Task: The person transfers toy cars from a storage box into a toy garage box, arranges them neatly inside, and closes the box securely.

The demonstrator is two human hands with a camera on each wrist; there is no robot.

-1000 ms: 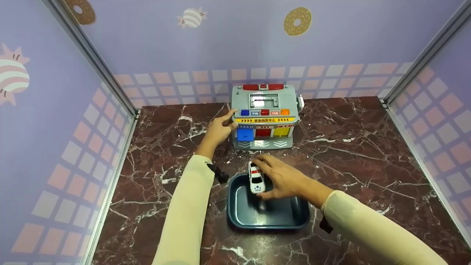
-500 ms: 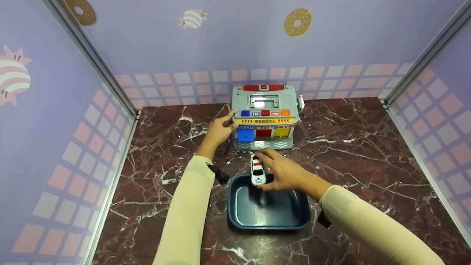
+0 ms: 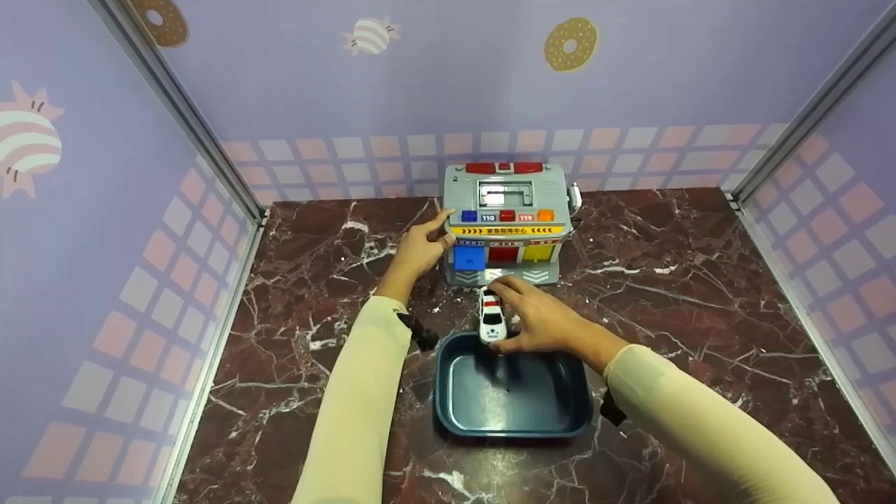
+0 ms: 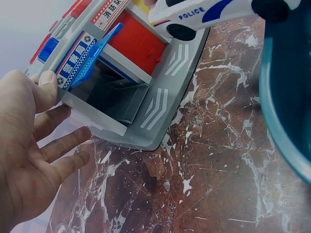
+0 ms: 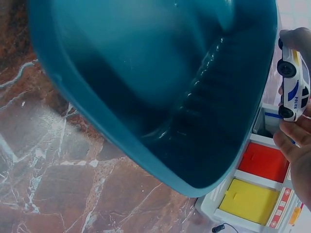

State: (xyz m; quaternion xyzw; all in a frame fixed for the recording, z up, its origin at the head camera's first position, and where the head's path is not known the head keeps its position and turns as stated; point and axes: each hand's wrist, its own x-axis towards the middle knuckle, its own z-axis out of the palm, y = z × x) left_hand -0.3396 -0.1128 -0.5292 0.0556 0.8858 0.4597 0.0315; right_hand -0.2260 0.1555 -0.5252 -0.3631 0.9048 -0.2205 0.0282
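A white toy police car (image 3: 493,318) with a red stripe is gripped lengthwise by my right hand (image 3: 546,322), above the far rim of the dark teal tub (image 3: 514,432). Beyond it stands a grey toy emergency station (image 3: 458,189) with blue, red and yellow doors. My left hand (image 3: 418,250) holds the station's left roof corner between thumb and index finger; its other fingers hang loose in the left wrist view. There the blue door (image 4: 92,60) is swung up over a dark bay, while the red door (image 4: 141,43) is closed. The car (image 5: 294,87) also shows in the right wrist view.
Purple patterned walls (image 3: 455,84) enclose the reddish marbled tabletop (image 3: 665,308) at the back and both sides. A white piece (image 3: 575,198) sticks out from the station's right side. The tub stands close in front of the station.
My right hand has carried the police car forward, from over the tub to its far rim and nearer the station. The left hand stays at the roof corner.
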